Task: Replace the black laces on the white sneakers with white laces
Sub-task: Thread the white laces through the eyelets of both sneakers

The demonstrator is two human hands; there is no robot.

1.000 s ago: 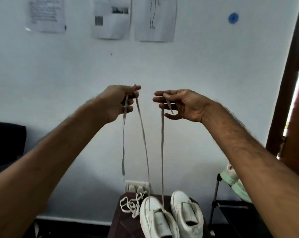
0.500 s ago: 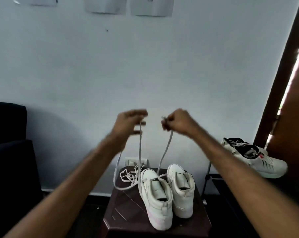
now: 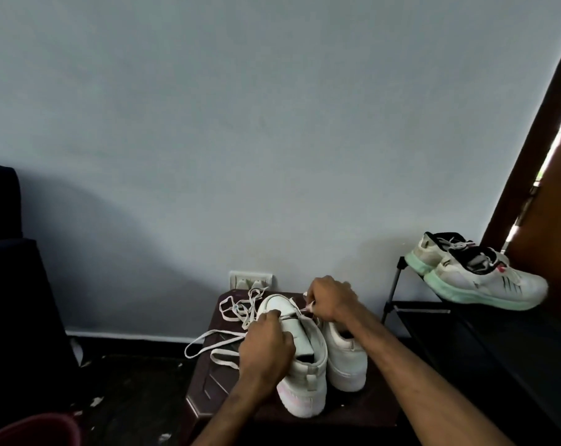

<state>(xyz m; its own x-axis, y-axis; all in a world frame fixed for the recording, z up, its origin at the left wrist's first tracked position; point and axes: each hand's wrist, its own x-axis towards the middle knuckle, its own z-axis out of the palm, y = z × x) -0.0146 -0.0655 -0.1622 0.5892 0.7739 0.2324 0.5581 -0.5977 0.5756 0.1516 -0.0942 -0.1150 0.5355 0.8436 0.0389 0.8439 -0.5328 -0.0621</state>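
The right hand (image 3: 330,297) is pinching one end of the white lace (image 3: 214,346) between curled thumb and fingers, just above the far end of the tongue of the left sneaker (image 3: 305,375). The left hand (image 3: 266,346) is curling over that sneaker's left side, its fingertips pinching the same lace where a short taut strand is crossing the tongue toward the right hand. The rest of the lace is trailing out from under the left hand in loose loops, lying to the left on the dark brown stool (image 3: 205,394).

The left sneaker is standing upright, heel near and toe far, touching the right sneaker (image 3: 346,358) beside it. A second tangle of white lace (image 3: 240,307) is lying at the stool's far left corner, just in front of a wall socket (image 3: 250,280).

Further right, a pair of green-soled shoes (image 3: 482,281) is sitting on a black rack (image 3: 433,312). A red bucket (image 3: 31,429) is showing at the near left corner.
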